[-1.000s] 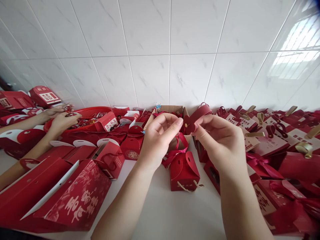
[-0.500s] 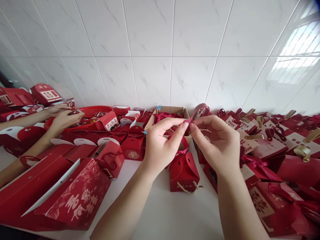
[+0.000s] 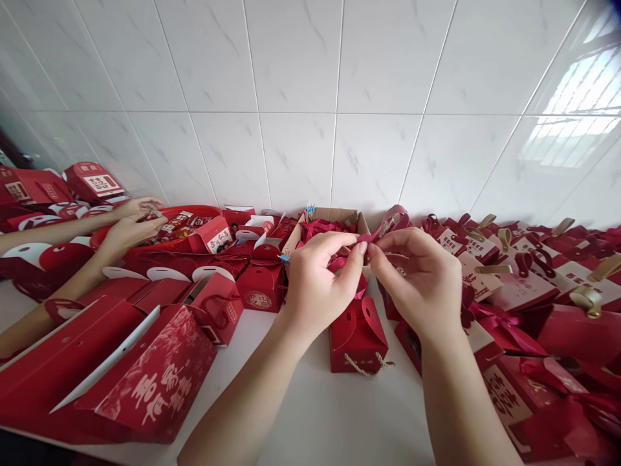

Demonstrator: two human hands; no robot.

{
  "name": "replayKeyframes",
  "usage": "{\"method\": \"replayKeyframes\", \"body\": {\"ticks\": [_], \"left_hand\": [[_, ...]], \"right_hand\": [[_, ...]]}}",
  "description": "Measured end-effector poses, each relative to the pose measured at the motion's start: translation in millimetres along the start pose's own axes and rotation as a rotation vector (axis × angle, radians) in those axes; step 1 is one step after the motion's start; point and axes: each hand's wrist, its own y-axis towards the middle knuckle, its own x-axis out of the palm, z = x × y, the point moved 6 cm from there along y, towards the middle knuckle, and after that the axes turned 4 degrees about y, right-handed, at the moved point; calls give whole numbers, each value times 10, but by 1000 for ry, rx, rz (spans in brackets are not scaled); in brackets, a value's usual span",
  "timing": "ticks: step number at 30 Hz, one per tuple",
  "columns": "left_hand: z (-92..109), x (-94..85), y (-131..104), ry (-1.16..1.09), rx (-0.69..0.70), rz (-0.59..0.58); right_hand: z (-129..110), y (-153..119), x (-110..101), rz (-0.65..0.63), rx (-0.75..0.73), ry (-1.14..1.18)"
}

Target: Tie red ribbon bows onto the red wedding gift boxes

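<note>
Between the fingertips of both hands, a dark pink ribbon [image 3: 367, 238] is pinched in the middle of the view. My left hand [image 3: 323, 281] closes thumb and forefinger on it from the left. My right hand [image 3: 422, 278] does the same from the right, its other fingers curled. A pink loop [image 3: 396, 217] rises just behind my fingertips; whether it belongs to the ribbon I cannot tell. Below the hands stands a small red gift box [image 3: 359, 340] with a twisted cord handle, apart from them. A cardboard box [image 3: 334, 213] of red ribbons is partly hidden behind my left hand.
Finished-looking gift boxes with ribbons [image 3: 519, 278] crowd the right side. Larger red boxes [image 3: 145, 382] stand front left. Farther left, another person's hands [image 3: 130, 226] are over a red basin [image 3: 213, 210] of small packets. A tiled wall [image 3: 291, 155] is behind.
My hands stay in nearly the same place, with the fingertips slightly shifted on the ribbon. The other person's hands have changed pose, and the packet they held up no longer shows clearly.
</note>
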Motion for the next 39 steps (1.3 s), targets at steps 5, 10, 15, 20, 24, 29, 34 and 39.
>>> {"method": "replayKeyframes", "body": {"ticks": [5, 10, 15, 20, 24, 29, 34, 39], "left_hand": [[10, 35, -28, 186, 117, 63], [-35, 65, -30, 256, 136, 69], [-35, 34, -21, 261, 154, 106], [-46, -10, -14, 214, 94, 127], [-94, -16, -2, 110, 1, 99], [-39, 17, 1, 75, 52, 46], [20, 13, 3, 79, 134, 52], [35, 3, 19, 3, 175, 1]], "right_hand": [[38, 10, 48, -34, 5, -68], [63, 8, 101, -67, -9, -154], [48, -14, 141, -64, -37, -183], [66, -34, 136, -72, 35, -5], [68, -2, 52, 5, 58, 30], [49, 20, 32, -38, 103, 74], [24, 5, 13, -86, 138, 144], [42, -6, 4, -91, 163, 303]]}}
